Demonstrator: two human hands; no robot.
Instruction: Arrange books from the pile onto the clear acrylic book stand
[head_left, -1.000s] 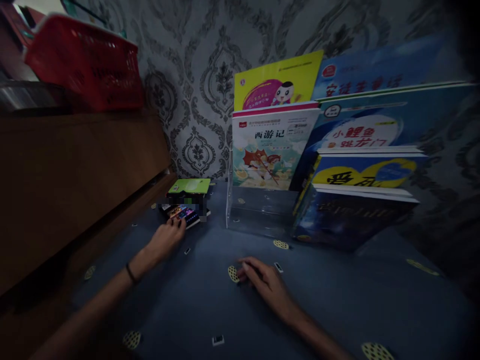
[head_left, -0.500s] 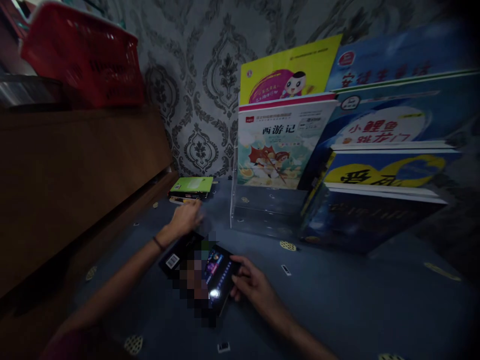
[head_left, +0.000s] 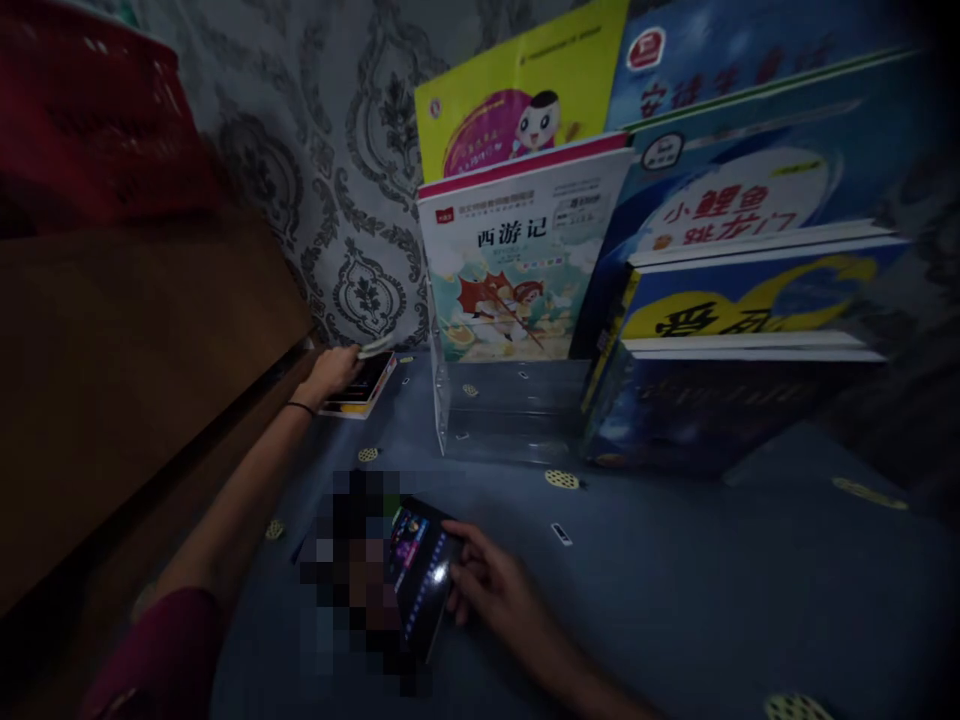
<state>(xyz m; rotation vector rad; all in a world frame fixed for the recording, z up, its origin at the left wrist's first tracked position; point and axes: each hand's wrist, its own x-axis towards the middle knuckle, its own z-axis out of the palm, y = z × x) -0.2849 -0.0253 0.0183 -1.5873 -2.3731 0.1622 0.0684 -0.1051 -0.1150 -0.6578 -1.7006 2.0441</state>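
Note:
My left hand point(head_left: 335, 370) reaches to the far left, its fingers closed on a thin book point(head_left: 380, 346) with a green cover, now seen nearly edge-on. Under it lies a small stack of books point(head_left: 370, 391), a black one on top. My right hand point(head_left: 487, 580) pinches the right edge of a dark, glossy book point(head_left: 429, 570) low on the table. A strip of purple and blue pictures and a bright glare show on this book. Its left part is blurred out by blocks.
Picture books point(head_left: 517, 270) stand in a clear acrylic rack point(head_left: 441, 410) at the back right. A brown wooden cabinet point(head_left: 142, 360) with a red basket point(head_left: 97, 120) on it borders the left. A blue patterned cloth point(head_left: 637, 590) covers the table.
My left hand has moved forward to the stack and lifted the green book, tilting it up. My right hand keeps its hold on the dark book. The view has shifted.

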